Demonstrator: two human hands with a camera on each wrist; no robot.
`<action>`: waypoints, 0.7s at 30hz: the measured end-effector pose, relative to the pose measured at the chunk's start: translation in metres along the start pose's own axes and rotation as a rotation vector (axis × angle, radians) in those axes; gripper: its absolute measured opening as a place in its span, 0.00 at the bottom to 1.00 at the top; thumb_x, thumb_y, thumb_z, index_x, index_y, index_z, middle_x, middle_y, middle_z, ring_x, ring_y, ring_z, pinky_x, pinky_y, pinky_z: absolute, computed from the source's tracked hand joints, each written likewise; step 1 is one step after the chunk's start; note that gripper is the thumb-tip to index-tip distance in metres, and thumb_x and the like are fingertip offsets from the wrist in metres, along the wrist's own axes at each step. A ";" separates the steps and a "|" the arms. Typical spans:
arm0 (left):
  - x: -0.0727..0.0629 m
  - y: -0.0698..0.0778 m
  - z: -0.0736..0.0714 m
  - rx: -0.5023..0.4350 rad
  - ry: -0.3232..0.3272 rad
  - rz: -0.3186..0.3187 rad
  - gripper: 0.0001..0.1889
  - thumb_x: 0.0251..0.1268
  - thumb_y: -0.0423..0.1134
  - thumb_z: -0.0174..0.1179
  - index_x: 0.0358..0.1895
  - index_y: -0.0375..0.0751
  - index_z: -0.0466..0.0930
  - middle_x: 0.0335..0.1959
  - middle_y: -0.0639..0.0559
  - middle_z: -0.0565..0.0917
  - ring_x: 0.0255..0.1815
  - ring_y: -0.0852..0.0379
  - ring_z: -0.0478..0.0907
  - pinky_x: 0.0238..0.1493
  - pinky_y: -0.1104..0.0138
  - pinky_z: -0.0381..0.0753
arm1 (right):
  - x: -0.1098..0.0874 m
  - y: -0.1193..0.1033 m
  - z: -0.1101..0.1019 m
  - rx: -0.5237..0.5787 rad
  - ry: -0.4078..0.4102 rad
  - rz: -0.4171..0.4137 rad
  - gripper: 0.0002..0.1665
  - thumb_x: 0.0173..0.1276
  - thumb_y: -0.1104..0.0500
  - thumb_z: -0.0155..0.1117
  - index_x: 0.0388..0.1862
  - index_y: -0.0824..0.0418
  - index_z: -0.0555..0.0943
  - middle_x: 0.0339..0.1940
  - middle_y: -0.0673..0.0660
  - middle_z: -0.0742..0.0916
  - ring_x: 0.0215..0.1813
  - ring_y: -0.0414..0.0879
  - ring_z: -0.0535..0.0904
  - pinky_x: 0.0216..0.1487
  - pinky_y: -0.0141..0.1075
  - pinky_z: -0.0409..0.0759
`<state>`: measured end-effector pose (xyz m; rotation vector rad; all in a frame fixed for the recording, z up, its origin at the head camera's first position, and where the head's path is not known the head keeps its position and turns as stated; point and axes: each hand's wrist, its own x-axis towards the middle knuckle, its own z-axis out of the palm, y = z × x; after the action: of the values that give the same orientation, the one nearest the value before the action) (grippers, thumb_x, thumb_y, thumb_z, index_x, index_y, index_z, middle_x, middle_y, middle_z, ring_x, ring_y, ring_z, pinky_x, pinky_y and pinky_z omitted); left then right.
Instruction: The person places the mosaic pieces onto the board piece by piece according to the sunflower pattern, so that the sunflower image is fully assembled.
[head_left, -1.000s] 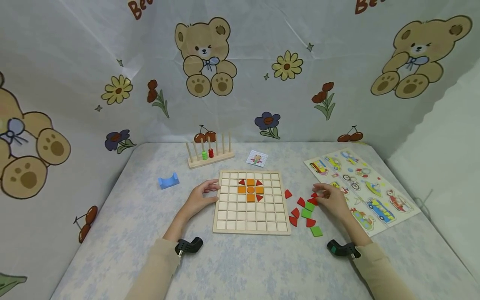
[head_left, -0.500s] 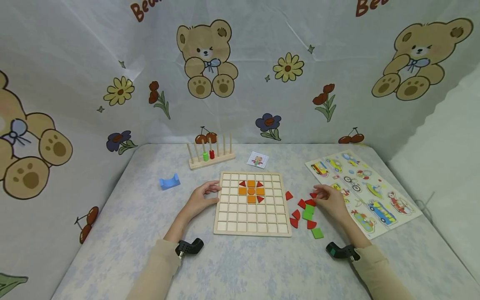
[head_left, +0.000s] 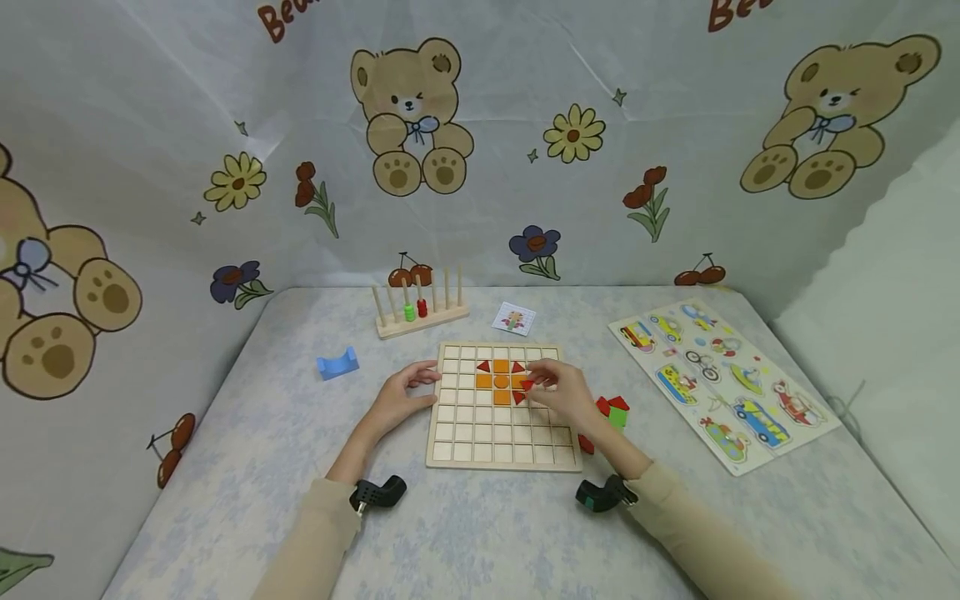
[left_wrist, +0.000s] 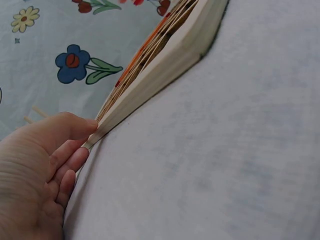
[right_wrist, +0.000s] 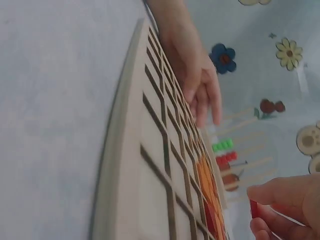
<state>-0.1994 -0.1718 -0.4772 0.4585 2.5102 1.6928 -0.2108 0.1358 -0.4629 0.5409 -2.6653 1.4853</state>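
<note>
The wooden grid board [head_left: 472,433] lies mid-table, with orange square tiles [head_left: 484,381] and an orange round piece [head_left: 501,382] forming a cross, and red quarter-circle tiles [head_left: 483,366] in the corners. My right hand [head_left: 564,392] is over the board's right half, pinching a red tile [right_wrist: 254,208] between thumb and fingers close to the cross's right arm. At the left edge of the board, my left hand [head_left: 405,394] rests with thumb and relaxed fingers against the side. Its thumb tip touches the board's edge in the left wrist view.
Loose red tiles [head_left: 618,403] and a green square tile [head_left: 617,417] lie right of the board, partly hidden by my right arm. Behind stand a bead-peg rack [head_left: 423,321] and a pattern card [head_left: 513,318]. A blue curved block [head_left: 337,363] is left; a picture puzzle board [head_left: 720,375] lies right.
My right hand has left the loose tiles, carrying a red tile leftward over the board to the orange cross. The left hand stays at the board's edge.
</note>
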 end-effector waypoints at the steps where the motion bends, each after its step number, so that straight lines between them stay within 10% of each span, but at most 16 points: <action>1: 0.000 0.000 0.000 -0.002 0.000 -0.001 0.30 0.64 0.26 0.63 0.69 0.26 0.66 0.58 0.31 0.80 0.60 0.34 0.75 0.65 0.44 0.67 | 0.003 -0.004 0.009 0.010 -0.024 -0.006 0.21 0.58 0.72 0.71 0.53 0.74 0.81 0.41 0.66 0.88 0.42 0.57 0.82 0.44 0.35 0.80; 12: 0.002 -0.003 0.000 0.005 -0.003 -0.009 0.30 0.64 0.26 0.63 0.69 0.26 0.66 0.58 0.31 0.80 0.60 0.35 0.75 0.64 0.45 0.67 | 0.018 -0.014 0.058 -0.004 -0.147 -0.057 0.23 0.57 0.72 0.72 0.53 0.73 0.81 0.39 0.64 0.88 0.34 0.45 0.78 0.36 0.29 0.75; 21: 0.012 -0.037 0.003 0.023 0.023 -0.006 0.31 0.64 0.30 0.65 0.71 0.34 0.67 0.59 0.35 0.81 0.60 0.39 0.76 0.64 0.46 0.67 | 0.020 -0.013 0.061 -0.001 -0.145 -0.062 0.22 0.57 0.72 0.71 0.53 0.72 0.82 0.39 0.64 0.88 0.32 0.41 0.75 0.35 0.29 0.74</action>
<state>-0.2177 -0.1782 -0.5116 0.4350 2.5468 1.6778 -0.2176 0.0733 -0.4811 0.7516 -2.7274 1.4820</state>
